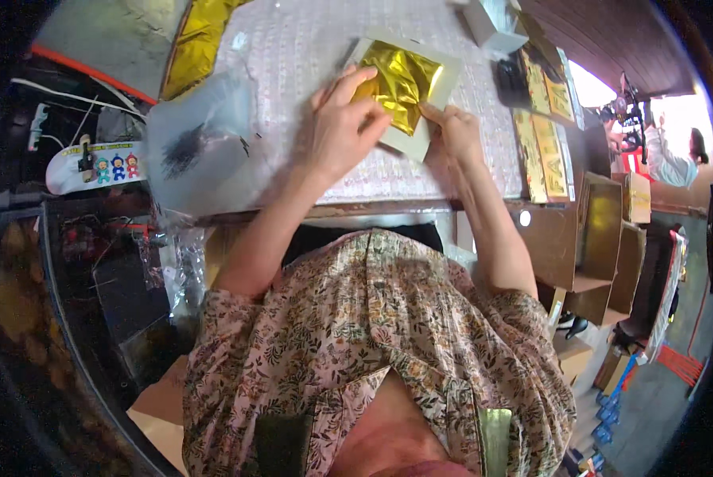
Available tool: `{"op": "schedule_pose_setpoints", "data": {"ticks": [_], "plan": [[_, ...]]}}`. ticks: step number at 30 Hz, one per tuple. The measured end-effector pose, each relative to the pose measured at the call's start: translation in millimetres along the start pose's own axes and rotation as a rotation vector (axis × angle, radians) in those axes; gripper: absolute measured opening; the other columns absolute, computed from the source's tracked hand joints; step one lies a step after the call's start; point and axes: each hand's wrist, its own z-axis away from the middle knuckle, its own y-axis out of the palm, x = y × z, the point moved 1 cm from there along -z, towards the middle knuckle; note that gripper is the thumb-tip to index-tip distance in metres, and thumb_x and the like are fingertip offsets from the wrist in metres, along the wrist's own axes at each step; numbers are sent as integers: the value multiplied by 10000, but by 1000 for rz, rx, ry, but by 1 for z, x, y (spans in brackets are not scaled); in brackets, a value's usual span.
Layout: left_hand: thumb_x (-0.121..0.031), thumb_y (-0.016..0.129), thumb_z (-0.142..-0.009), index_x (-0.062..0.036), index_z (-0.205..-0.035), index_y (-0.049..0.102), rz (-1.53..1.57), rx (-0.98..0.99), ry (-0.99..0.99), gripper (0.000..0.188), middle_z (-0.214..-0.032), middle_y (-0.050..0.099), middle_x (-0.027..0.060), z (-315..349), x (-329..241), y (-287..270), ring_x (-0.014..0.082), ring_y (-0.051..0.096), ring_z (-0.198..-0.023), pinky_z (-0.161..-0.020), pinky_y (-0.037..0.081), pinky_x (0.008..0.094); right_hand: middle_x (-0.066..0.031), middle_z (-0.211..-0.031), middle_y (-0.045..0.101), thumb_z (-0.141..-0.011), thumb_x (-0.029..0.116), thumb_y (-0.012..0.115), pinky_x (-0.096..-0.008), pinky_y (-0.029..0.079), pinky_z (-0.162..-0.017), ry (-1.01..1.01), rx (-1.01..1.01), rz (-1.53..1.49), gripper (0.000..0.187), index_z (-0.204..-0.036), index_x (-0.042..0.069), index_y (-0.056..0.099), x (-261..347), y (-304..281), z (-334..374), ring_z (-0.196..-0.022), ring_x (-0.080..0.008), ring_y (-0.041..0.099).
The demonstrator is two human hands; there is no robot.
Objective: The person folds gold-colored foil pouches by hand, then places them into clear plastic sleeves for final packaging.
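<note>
Probably a small packing workshop: open cardboard cartons (pixel 551 246) stand beyond the right edge of the counter (pixel 293 40), flat printed packages (pixel 542 155) line that edge, and gold foil sheeting (pixel 201 48) lies at the far left corner.

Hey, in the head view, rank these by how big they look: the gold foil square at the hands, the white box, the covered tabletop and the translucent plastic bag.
1. Covered tabletop
2. Translucent plastic bag
3. Gold foil square
4. White box, judged by its visible part
</note>
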Motion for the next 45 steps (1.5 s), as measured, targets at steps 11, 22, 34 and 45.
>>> {"op": "schedule_pose_setpoints", "data": {"ticks": [11, 22, 34, 45], "plan": [[-297, 454, -1075, -35, -1472, 498, 2100, -307, -563, 478, -1457, 555, 149, 31, 12, 14, 280, 543, -1329, -1138, 443, 442, -122, -944, 748, -976, 47, 683, -298, 564, -739, -94, 228, -243, 86, -957, -32, 712, 49, 10, 79, -804, -167, 709], [-287, 466, -1091, -47, -1524, 447, 2617, 66, -196, 496, -1557, 472, 172, 23, 5, 66, 305, 478, -1414, -1168, 426, 403, -106, -904, 757, -959, 39, 725, -267, 537, -640, -95, 280, -223, 92, -977, -48, 754, 34, 26, 114, -701, -126, 672], [-276, 474, -1094, -54, -1538, 427, 2628, 40, -421, 499, -1575, 446, 179, 27, -14, 73, 306, 447, -1442, -1171, 422, 391, -148, -1067, 758, -992, 62, 679, -332, 567, -893, -57, 324, -233, 171, -1094, -68, 721, 39, 38, 133, -950, -194, 719], [-265, 482, -1097, -61, -1551, 410, 2639, 57, -645, 503, -1591, 422, 186, 22, -30, 81, 307, 419, -1468, -1174, 418, 380, -131, -1094, 747, -993, 0, 610, -334, 561, -908, -116, 410, -310, 150, -1070, -55, 726, 33, 41, 133, -981, -187, 702]]}}
